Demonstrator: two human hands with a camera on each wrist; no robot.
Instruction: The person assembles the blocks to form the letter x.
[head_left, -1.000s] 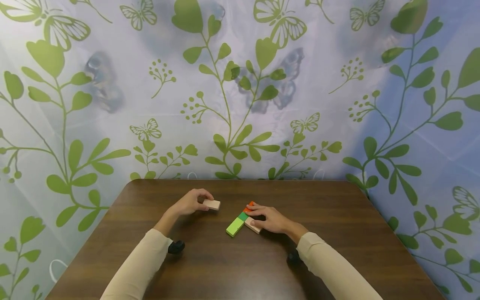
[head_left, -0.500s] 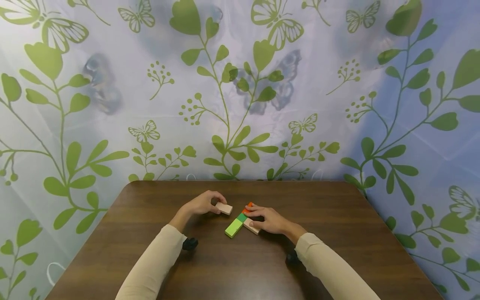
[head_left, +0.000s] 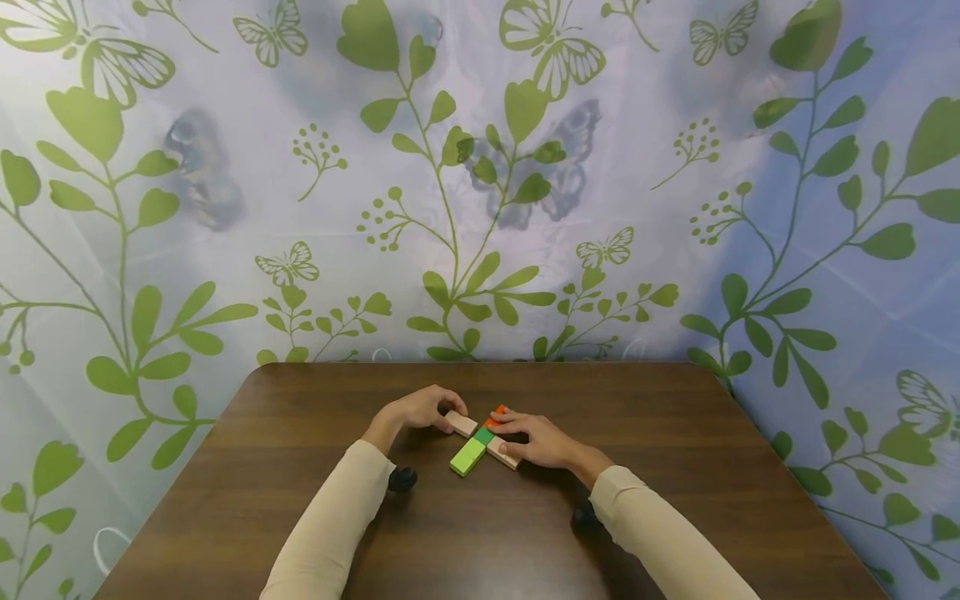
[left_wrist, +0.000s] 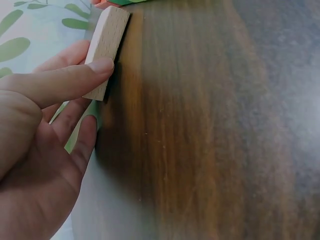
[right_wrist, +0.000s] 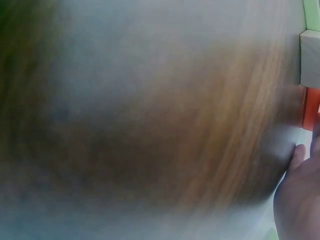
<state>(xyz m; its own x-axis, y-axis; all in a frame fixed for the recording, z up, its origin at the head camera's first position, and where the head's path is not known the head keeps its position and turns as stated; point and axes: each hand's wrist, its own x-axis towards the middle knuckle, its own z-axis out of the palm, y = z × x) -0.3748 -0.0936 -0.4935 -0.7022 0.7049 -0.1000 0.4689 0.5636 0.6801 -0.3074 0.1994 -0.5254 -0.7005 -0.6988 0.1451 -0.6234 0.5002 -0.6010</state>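
Observation:
My left hand point(head_left: 420, 408) pinches a pale wooden block point(head_left: 461, 423) between thumb and fingers; the left wrist view shows the thumb on the face of this wooden block point(left_wrist: 107, 37). Its inner end is at or very near a dark green block point(head_left: 483, 436). A lime green block point(head_left: 468, 457) adjoins the green one on the near side, an orange block point(head_left: 501, 409) on the far side. To the right lies a second pale wooden block point(head_left: 502, 454). My right hand point(head_left: 543, 440) rests over these, fingertips on the orange block and thumb on the second wooden one.
The blocks lie on a brown wood-grain table point(head_left: 480, 533). Behind it hangs a pale curtain point(head_left: 480, 208) printed with green leaves and butterflies. Dark wrist devices sit under both sleeves, close above the tabletop.
My left hand has carried its wooden block rightward and slightly nearer, from well apart to the left side of the green block. My right hand has stayed on the blocks.

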